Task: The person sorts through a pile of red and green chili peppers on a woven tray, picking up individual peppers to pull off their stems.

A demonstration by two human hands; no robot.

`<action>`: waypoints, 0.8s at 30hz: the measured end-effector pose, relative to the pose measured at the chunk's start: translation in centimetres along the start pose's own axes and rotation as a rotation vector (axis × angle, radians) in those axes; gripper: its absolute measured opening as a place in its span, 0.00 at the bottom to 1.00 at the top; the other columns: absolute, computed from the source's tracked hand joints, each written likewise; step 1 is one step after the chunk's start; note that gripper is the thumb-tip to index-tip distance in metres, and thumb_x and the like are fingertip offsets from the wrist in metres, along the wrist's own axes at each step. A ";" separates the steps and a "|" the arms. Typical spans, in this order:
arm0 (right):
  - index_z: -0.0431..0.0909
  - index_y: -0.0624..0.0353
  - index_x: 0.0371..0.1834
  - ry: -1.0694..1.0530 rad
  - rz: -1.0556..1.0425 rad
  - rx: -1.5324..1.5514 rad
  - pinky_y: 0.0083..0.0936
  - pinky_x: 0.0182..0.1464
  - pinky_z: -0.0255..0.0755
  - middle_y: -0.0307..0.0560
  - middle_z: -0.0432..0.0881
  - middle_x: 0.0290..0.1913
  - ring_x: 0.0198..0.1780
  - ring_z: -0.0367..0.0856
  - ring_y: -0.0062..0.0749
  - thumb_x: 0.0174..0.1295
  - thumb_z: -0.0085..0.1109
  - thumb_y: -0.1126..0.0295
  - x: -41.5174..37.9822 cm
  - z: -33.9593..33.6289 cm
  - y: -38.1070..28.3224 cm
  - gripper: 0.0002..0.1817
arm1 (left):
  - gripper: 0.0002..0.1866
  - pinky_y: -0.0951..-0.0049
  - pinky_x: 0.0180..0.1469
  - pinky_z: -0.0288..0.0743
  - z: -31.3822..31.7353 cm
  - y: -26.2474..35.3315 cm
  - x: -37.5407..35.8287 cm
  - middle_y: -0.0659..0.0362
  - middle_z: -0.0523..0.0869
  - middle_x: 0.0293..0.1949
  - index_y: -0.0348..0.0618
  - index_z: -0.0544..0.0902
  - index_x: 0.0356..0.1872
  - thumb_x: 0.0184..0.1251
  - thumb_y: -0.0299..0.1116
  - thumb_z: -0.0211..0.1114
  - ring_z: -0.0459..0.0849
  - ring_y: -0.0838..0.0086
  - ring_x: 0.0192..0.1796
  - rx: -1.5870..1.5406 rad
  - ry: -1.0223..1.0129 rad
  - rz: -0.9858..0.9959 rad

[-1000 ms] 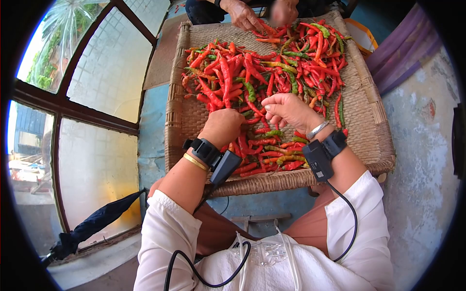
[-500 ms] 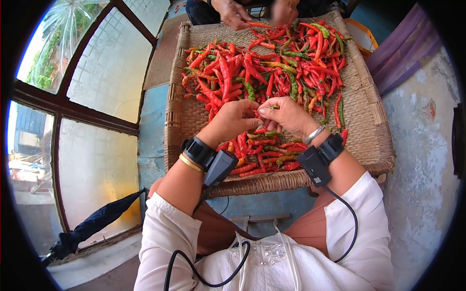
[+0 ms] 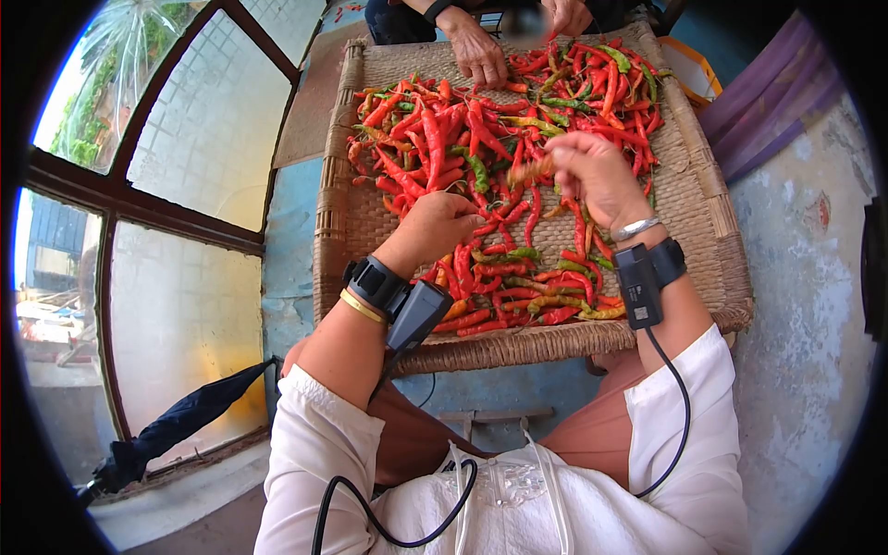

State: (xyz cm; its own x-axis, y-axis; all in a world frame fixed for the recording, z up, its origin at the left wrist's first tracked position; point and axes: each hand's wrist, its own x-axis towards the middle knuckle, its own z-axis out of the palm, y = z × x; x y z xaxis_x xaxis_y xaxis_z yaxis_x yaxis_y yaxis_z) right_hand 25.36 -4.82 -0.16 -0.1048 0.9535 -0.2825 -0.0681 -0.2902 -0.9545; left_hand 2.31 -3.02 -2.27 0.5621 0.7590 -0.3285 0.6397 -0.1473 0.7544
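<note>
A mass of chili peppers [image 3: 432, 148], mostly red with some green and orange, lies on a woven tray [image 3: 347, 250]. My right hand [image 3: 601, 180] is raised over the pile's right side. Its fingers are closed on an orange-brown chili pepper [image 3: 531, 172], which is smeared by motion. Lower and to the left, my left hand [image 3: 433, 229] hovers over the near peppers with thumb and fingers pinched together. Whatever is in that pinch, if anything, is hidden. Between me and the hands lies a nearer group of chili peppers [image 3: 504, 296], by the tray's front rim.
Across the tray, another person's hand [image 3: 476, 54] reaches down to the far peppers, and their other hand [image 3: 566, 17] is beside it. A folded dark umbrella [image 3: 190, 416] leans by the window at left. A purple cloth [image 3: 772, 102] hangs at right.
My hands have parted: the right one moved up and right with a chili pepper, while the left stayed about where it was. The other person's hand came down onto the far peppers.
</note>
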 end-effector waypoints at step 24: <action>0.73 0.64 0.44 0.135 -0.031 0.189 0.11 0.18 0.65 0.36 0.76 0.23 0.21 0.73 0.15 0.57 0.55 0.68 0.1 0.7 0.3 0.14 | 0.15 0.70 0.39 0.74 2.0 -0.3 -0.5 0.50 0.83 0.33 0.38 0.78 0.41 0.51 0.29 0.63 0.82 0.64 0.35 0.221 -0.119 0.280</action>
State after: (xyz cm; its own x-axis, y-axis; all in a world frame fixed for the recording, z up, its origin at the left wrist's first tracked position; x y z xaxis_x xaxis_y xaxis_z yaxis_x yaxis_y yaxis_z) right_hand 24.65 -4.92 -0.41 0.0331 0.9608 -0.2752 -0.2555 -0.2581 -0.9317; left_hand 2.90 -4.61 -3.51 0.7800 0.5927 -0.2006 0.5429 -0.4816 0.6880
